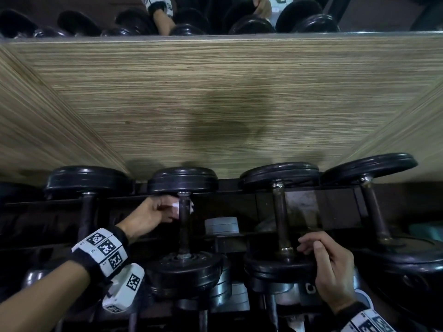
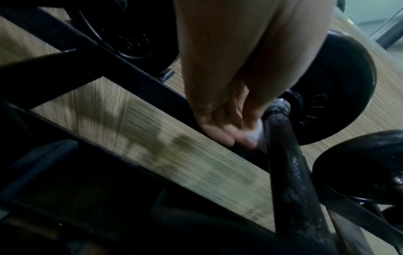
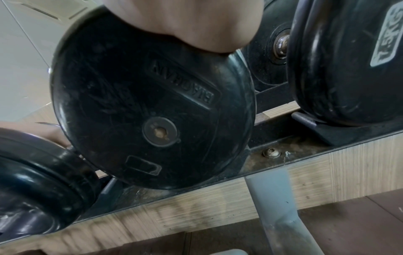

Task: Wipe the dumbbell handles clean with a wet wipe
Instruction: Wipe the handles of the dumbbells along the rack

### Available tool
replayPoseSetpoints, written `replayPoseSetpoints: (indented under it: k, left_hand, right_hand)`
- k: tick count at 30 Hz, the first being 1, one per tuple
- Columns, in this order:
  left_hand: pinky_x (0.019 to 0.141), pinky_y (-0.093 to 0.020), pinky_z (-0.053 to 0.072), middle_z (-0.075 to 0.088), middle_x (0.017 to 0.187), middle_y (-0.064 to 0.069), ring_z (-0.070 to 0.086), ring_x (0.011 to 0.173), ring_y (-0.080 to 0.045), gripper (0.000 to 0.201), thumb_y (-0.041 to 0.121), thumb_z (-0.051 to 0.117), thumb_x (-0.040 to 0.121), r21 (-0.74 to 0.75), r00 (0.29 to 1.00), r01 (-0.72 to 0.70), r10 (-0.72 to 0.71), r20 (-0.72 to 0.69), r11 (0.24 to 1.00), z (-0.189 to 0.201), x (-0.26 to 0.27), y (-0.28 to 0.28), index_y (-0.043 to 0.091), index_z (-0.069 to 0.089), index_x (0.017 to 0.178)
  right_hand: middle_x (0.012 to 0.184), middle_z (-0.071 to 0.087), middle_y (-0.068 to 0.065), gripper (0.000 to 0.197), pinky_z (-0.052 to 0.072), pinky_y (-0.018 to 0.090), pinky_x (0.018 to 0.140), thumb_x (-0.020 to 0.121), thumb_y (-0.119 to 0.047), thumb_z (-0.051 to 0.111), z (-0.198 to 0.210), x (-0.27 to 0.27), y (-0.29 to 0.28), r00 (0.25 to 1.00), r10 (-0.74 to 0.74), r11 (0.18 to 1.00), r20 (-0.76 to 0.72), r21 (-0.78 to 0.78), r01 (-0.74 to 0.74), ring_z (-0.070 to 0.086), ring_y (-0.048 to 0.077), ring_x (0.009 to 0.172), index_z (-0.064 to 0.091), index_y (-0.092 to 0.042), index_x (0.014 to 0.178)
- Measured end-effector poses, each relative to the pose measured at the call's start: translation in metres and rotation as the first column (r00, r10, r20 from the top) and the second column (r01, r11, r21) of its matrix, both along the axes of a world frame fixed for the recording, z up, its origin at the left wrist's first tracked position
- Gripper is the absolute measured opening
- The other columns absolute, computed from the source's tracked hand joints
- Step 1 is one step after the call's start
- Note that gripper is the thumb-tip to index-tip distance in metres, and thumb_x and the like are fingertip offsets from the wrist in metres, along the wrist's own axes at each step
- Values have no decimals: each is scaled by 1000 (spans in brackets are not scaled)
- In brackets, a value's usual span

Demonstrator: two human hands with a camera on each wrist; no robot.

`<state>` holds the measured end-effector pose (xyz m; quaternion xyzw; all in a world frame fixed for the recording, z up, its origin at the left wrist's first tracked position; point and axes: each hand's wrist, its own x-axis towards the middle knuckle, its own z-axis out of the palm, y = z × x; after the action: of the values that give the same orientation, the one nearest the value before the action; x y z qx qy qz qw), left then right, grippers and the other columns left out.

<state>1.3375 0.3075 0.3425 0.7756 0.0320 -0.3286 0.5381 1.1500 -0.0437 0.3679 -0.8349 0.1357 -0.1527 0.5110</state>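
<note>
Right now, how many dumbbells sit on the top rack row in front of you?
4 in the head view: far-left dumbbell, the one the left hand wipes, the one the right hand touches, far-right one. More may lie beyond the frame.

Four dumbbells (image 1: 183,221), one wipe (image 1: 176,207), two hands (image 1: 148,216).
</note>
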Motion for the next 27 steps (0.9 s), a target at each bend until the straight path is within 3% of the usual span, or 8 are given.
replayPoseSetpoints:
  k: [3, 6, 10, 16, 20, 22, 25, 27]
  left_hand:
    - [73, -18, 58, 72, 105, -14, 72, 83, -13, 25, -6, 53, 96, -54, 988, -156, 156, -8, 986, -5, 4, -3, 2, 62, 118]
    - [84, -22, 58, 69, 119, -18, 70, 103, -26, 31, -5, 49, 98, -106, 986, -158, 152, -66, 982, -7, 2, -4, -3, 58, 127]
    - [80, -18, 56, 74, 111, -8, 72, 97, -12, 29, -5, 46, 100, -157, 989, -60, 38, -143, 986, 4, -1, -8, 9, 67, 113]
    - [72, -22, 57, 74, 113, 4, 72, 97, -15, 25, 9, 49, 103, -85, 979, 78, -93, -183, 993, 12, -5, -4, 16, 68, 117]
    - [67, -15, 55, 72, 108, -13, 73, 78, -7, 25, 3, 46, 102, -22, 996, -54, 53, -68, 998, 5, 4, -11, 0, 63, 121]
    - [71, -15, 56, 72, 103, -8, 72, 79, -7, 24, 1, 46, 101, -26, 997, -78, 77, -22, 997, 2, 5, -11, 2, 64, 118]
    - [78, -17, 56, 76, 96, 5, 72, 89, -10, 25, 2, 48, 100, -44, 997, -75, 76, 34, 996, 1, -3, -7, 17, 66, 107]
    - [78, -17, 56, 77, 91, 12, 72, 87, -8, 25, 1, 49, 100, -29, 994, -70, 72, 85, 997, 0, -10, -2, 17, 66, 109]
  right_hand:
    - [72, 68, -6, 31, 50, 31, 64, 92, -26, 40, 0, 0, 0, 1000, -4, 1000, 1, 5, 4, 66, 17, 72, 69, -21, 83]
    - [71, 67, -5, 32, 50, 32, 63, 92, -27, 39, 0, -1, 0, 1000, -6, 1000, 2, 4, 6, 66, 16, 71, 69, -20, 82]
    - [71, 67, -6, 30, 50, 30, 63, 92, -17, 40, 0, 0, 0, 1000, -3, 1000, -4, 4, 4, 65, 16, 71, 68, -20, 81]
    - [71, 67, -5, 31, 50, 33, 63, 92, -16, 41, -1, -1, 1, 1000, -7, 1000, -11, 7, 7, 65, 16, 71, 68, -25, 80]
    - [71, 67, -5, 33, 49, 26, 63, 91, -14, 41, 2, 0, 2, 1000, 1, 1000, -7, 19, -1, 64, 16, 71, 67, -31, 79]
    - [70, 67, -5, 32, 50, 29, 64, 91, -13, 41, 2, 0, 2, 1000, 0, 1000, -8, 7, 0, 65, 16, 71, 68, -25, 80]
    - [70, 67, -6, 31, 50, 30, 64, 91, -13, 40, 2, 0, 2, 1000, -6, 1000, -10, -2, 6, 65, 15, 71, 68, -21, 80]
    - [69, 67, -5, 30, 50, 30, 64, 91, -15, 40, 3, 0, 3, 1000, -12, 1000, -6, 3, 12, 65, 15, 71, 68, -20, 80]
